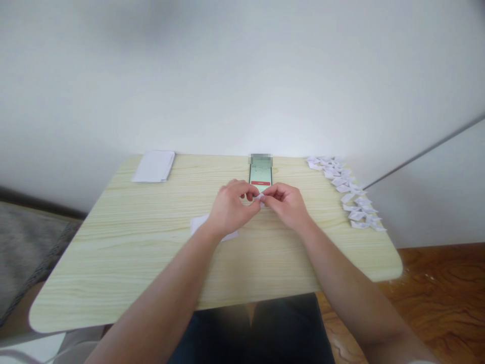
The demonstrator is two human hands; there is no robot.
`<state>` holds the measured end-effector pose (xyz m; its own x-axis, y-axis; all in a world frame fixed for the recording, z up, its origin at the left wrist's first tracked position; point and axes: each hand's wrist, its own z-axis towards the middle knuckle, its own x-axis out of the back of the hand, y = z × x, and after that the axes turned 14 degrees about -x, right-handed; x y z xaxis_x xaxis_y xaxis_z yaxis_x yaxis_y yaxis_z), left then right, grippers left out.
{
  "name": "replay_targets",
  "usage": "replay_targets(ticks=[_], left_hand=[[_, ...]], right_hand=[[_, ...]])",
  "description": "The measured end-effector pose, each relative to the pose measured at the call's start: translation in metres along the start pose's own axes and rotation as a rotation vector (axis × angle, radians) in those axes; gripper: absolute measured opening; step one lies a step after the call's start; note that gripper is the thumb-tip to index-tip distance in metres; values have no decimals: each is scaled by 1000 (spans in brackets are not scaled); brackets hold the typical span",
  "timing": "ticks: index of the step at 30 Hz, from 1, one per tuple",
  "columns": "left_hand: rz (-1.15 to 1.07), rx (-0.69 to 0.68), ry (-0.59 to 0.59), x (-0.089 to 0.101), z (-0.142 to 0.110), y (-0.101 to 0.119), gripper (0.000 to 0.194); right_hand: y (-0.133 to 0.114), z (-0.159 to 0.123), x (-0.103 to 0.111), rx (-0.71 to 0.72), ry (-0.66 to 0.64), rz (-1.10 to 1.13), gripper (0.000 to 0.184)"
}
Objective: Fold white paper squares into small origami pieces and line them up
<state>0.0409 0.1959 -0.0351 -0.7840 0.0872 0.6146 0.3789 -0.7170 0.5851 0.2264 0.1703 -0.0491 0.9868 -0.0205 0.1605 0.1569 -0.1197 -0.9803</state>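
Note:
Between my two hands, above the middle of the table, is a small folded piece of white paper (261, 198), mostly covered by my fingers. My left hand (235, 207) pinches it from the left with thumb and index finger. From the right, my right hand (286, 203) grips the same piece with its fingertips. Under my left wrist lies a flat white sheet of paper (197, 222), partly hidden. Just beyond my fingers a phone (260, 174) with a lit green screen and a red bar rests near the wall.
Several folded white paper boats (343, 184) line the right edge of the wood-patterned table (125, 253). At the back left sits a stack of white paper (154, 167). A white wall (227, 91) rises directly behind the table. My legs are under the front edge.

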Motion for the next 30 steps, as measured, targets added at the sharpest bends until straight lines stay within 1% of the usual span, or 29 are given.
replay_targets(ticks=[4,11,20,30], left_hand=[[60,-12,-2,-2,-1,-2,5],[103,0,4,-5,-4,0,6],[96,19,3,-6,-5,-1,9],[57,62,-6,-8,-7,-4,11]], right_hand=[[2,1,0,7,33,-49,7],[4,-2,-4,17,16,-96,10],[2,-6,-4,55,36,-201,10],[3,-3,-3,32,30,-206,9]])
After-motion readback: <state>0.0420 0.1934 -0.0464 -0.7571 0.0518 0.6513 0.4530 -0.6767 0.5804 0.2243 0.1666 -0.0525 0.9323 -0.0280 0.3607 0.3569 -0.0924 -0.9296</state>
